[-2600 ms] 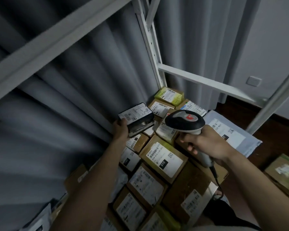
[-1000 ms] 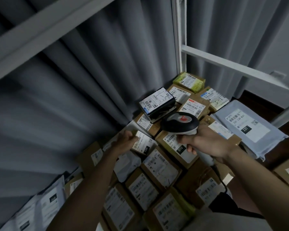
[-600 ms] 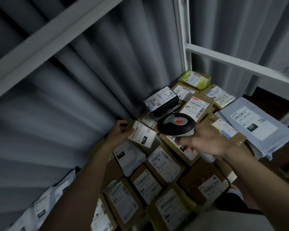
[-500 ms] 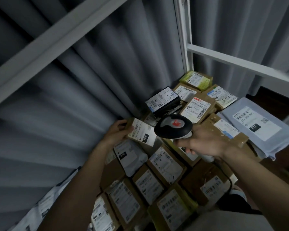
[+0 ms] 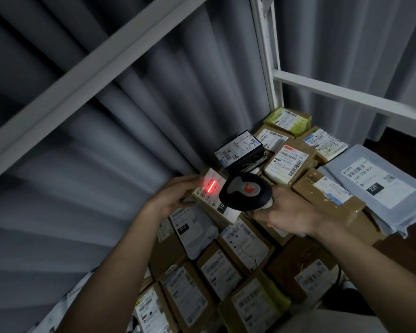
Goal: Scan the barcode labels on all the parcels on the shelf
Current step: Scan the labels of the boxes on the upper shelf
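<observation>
My left hand (image 5: 171, 199) holds a small cardboard parcel (image 5: 210, 195) tilted up above the pile, its white label facing me. A red scan line glows across that label. My right hand (image 5: 288, 212) grips a black and grey barcode scanner (image 5: 246, 191), whose head hovers just right of the lit label and covers part of the parcel. Below and around lie several brown boxes with white barcode labels, such as one box (image 5: 246, 241) under the scanner. A black box (image 5: 240, 151) rests on top of the pile behind the held parcel.
A grey mailer bag (image 5: 380, 186) marked 231 lies at the right. A yellow-green parcel (image 5: 288, 118) sits in the back corner by the white shelf upright (image 5: 264, 56). A white shelf beam (image 5: 87, 70) crosses overhead. Grey curtain hangs behind. White mailers lie at lower left.
My left hand let go of the black box, picked up the small cardboard parcel and tilted it up. The scanner swung left to it, and a red scan line now lights its label.
</observation>
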